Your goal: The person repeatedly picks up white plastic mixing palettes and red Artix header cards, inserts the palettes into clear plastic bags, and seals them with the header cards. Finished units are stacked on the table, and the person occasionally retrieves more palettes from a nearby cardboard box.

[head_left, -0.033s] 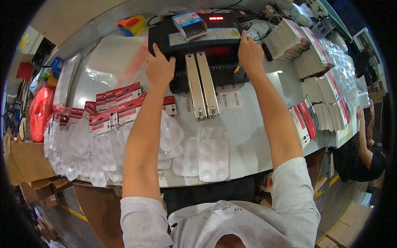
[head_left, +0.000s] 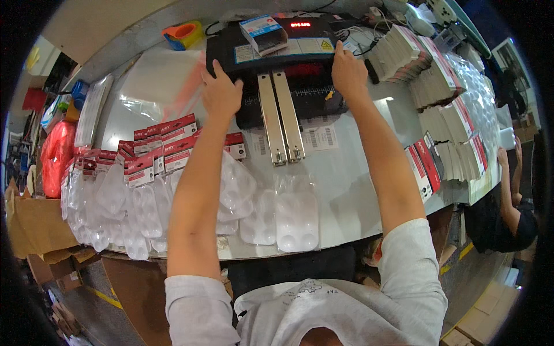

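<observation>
A black heat-press machine (head_left: 288, 52) with a red lit display stands at the far middle of the white table (head_left: 358, 190). My left hand (head_left: 222, 92) grips the front left edge of its upper part. My right hand (head_left: 348, 72) grips the front right edge. Two metal rails (head_left: 280, 118) run out from under the machine toward me, between my arms. A small blue-and-white box (head_left: 264, 33) lies on top of the machine.
Clear plastic blister shells (head_left: 297, 219) lie along the near edge. Red-and-white cards (head_left: 161, 147) sit to the left, and card stacks (head_left: 438, 75) fill the right side. An orange tape roll (head_left: 183, 33) lies far left. Another person (head_left: 508, 213) stands at the right.
</observation>
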`<state>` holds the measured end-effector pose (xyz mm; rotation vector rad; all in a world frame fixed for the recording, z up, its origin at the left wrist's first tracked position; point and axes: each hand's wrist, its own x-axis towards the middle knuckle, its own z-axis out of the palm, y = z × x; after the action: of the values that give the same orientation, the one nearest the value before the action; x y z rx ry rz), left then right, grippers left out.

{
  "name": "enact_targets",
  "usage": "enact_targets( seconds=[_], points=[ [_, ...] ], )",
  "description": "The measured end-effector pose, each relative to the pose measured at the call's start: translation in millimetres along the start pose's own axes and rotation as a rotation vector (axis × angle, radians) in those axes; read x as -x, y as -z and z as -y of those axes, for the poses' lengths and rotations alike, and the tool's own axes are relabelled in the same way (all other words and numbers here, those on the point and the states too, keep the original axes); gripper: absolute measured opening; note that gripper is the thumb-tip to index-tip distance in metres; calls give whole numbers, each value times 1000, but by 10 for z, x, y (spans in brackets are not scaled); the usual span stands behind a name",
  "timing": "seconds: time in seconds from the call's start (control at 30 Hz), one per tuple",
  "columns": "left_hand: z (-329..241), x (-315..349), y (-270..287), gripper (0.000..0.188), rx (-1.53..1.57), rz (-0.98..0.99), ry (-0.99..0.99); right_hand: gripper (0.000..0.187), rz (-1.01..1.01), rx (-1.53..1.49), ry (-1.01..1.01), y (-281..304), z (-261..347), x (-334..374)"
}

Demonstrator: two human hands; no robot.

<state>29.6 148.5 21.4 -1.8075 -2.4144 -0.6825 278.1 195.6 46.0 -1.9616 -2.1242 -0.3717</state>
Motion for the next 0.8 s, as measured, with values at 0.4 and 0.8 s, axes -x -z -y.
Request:
enact_targets(
  seconds=[0.4,0.8],
  points=[
    [100,3141,821,38,132,316,-235,67,369,-621,54,943,442,2718],
    [-75,2917,619,75,267,223,-31,69,546,-487,124,1089,113,2753]
  ],
)
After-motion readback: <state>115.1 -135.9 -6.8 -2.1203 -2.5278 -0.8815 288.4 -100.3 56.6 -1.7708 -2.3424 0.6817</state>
